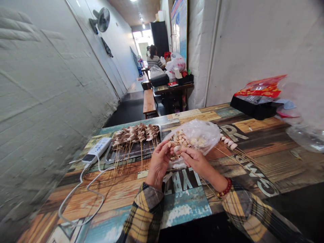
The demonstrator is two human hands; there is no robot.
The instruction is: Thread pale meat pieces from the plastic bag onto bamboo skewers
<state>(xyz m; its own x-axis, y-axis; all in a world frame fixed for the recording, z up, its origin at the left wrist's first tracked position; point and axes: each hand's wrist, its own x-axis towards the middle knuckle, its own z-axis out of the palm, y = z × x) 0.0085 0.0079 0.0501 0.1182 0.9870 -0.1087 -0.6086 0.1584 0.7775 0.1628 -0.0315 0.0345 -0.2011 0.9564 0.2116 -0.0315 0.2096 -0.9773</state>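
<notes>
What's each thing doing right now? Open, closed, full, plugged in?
Clear plastic bag of pale food pieces, open at the mouth.
Flat metal tray, loaded with meat skewers.
White power bank, cable plugged in.
Left hand, pinching a pale food piece.
Right hand, pinching the same piece.

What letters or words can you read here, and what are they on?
"YB": big white letters on the table, just this side of the plastic bag; the letters next to them are cut off.
"R": big pale letter on the table, right of the plastic bag.
Other table letters further right: turned sideways, unclear.
Power bank: print too small.
Red packet: print blurred.
Wall poster: too blurred.
</notes>
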